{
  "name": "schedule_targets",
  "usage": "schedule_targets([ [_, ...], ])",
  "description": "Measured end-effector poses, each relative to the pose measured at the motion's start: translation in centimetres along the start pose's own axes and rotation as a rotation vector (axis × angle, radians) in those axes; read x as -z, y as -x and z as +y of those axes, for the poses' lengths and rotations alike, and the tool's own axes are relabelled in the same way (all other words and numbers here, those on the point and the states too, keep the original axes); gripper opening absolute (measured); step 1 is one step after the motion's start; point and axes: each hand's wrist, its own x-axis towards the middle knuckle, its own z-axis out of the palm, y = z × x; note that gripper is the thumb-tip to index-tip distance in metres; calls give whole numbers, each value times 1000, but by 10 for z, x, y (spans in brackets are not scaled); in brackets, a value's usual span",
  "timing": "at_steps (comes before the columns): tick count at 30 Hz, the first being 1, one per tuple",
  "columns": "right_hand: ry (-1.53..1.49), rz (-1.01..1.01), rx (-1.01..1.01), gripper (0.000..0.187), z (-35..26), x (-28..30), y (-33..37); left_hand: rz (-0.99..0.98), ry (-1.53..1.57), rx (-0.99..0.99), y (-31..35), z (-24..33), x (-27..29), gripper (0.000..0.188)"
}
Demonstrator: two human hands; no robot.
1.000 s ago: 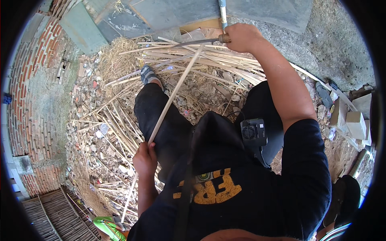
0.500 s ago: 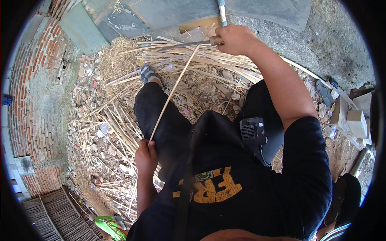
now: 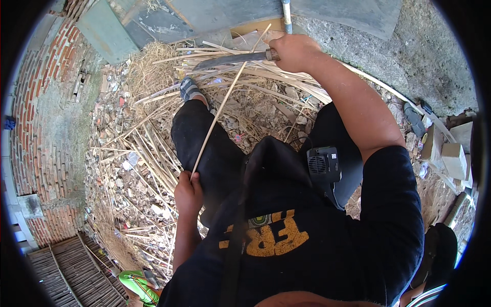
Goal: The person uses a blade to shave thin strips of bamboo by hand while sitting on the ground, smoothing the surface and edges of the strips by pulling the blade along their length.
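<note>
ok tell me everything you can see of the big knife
The knife has a long, dark grey blade that looks like metal, and a short brown handle that looks wooden. The right hand grips the handle, hiding most of it. The blade points leftward in the picture, its tip end slightly lower, in front of the pile of pale strips. One thin strip crosses the blade near the handle; whether they touch can't be told.

A brick wall, rubble-strewn ground and heaped wooden strips mark a rough outdoor yard.
</note>
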Motion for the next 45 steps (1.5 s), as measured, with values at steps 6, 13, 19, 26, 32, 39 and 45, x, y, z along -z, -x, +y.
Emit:
schedule_targets([
  [6, 29, 64, 98, 36, -9, -3, 2, 8, 24, 9, -1, -4, -4, 23],
  [13, -209, 27, 230, 27, -6, -19, -8, 5, 128, 11, -2, -18, -13, 23],
  [19, -205, 92, 134, 29, 7, -33, -20, 23, 68, 0, -1, -8, -7, 21],
  [26, -276, 60, 215, 27, -13, -44, -11, -65, 188, 43, -6, -11, -5, 22],
  [32, -352, 50, 189, 29, -12, -46, -18, 7, 172, 25, 0, -11, -7, 22],
  [39, -391, 28, 222, 30, -24, -52, -24, -87, 154, 47, -8, -11, -8, 26],
  [45, -347, 48, 276, 31, -39, -39, -17, 60, -18, 44, 5, -11, -19, 22],
])
